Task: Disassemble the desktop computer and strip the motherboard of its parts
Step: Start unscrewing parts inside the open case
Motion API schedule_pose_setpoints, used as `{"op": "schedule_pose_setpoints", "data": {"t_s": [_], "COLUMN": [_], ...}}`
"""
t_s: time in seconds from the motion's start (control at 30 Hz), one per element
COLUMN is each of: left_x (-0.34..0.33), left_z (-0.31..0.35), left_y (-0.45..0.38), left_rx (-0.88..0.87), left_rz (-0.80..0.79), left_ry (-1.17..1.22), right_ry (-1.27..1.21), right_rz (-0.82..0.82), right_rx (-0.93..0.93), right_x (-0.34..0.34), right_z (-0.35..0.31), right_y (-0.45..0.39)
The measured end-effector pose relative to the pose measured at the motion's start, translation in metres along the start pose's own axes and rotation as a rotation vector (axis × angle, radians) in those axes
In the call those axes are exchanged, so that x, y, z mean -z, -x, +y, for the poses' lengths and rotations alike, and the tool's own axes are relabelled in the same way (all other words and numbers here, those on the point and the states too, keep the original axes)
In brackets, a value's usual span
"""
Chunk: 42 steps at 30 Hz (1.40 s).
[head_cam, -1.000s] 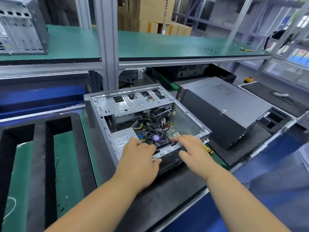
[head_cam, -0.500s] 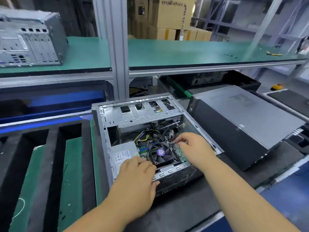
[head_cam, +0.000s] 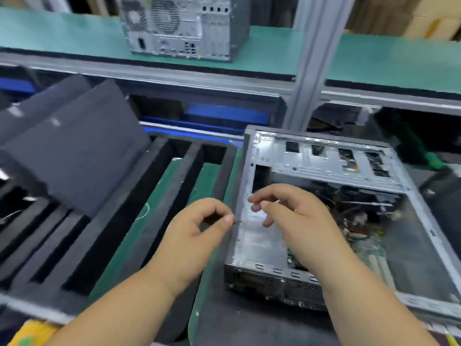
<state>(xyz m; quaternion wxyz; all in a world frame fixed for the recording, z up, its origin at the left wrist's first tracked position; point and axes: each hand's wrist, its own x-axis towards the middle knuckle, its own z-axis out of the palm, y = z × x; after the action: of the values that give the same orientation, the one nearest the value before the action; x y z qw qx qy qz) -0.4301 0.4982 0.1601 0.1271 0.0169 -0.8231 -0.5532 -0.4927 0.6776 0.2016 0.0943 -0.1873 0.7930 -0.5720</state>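
The open desktop case [head_cam: 324, 161] lies on its side at the right, its metal drive cage at the far end. Inside show tangled cables [head_cam: 354, 216] and a strip of green motherboard [head_cam: 369, 245], partly hidden by my right arm. My right hand [head_cam: 294, 216] hovers over the case's left inner wall, fingers loosely curled and apart, nothing visible in them. Just outside the case's left wall, my left hand [head_cam: 199, 228] hangs in the air with thumb and forefinger curved toward each other, holding nothing I can see. The frame is blurred.
A black foam tray with long slots [head_cam: 174, 196] lies left of the case. Dark grey panels [head_cam: 74, 151] lean at the far left. Another computer tower [head_cam: 184, 23] stands on the green upper shelf, and a metal shelf post [head_cam: 314, 58] rises behind the case. Something yellow [head_cam: 30, 330] shows bottom left.
Both hands have left the case: the left came off its near edge, the right drew out from beside the fan. My view swung left, so the case now sits at the right.
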Motion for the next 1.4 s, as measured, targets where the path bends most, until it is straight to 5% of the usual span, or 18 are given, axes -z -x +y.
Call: {"op": "schedule_pose_setpoints", "data": {"t_s": [0.2,0.43,0.9,1.17,1.4], "left_x": [0.044,0.110,0.298,0.381,0.417], "left_z": [-0.010,-0.025,-0.153,-0.244,-0.311], "left_y": [0.034,0.075,0.198,0.255,0.279], "left_rx": [0.157,0.139,0.521,0.820,1.233], "left_rz": [0.148,0.221,0.496,0.560,0.348], "left_ry": [0.018,-0.029,0.048,-0.348,-0.795], "right_ry": [-0.073,-0.034,0.096,0.175,0.215], "right_rz": [-0.143,-0.240,-0.406,-0.484,-0.464], "right_rx": [0.021,0.025,-0.019,-0.112,-0.165], "right_x": [-0.047,-0.135,-0.365,-0.457,-0.476], "right_z": [-0.024,-0.043,-0.065,-0.070,-0.076], "right_y": [-0.005,0.004,0.039,0.053,0.047]}}
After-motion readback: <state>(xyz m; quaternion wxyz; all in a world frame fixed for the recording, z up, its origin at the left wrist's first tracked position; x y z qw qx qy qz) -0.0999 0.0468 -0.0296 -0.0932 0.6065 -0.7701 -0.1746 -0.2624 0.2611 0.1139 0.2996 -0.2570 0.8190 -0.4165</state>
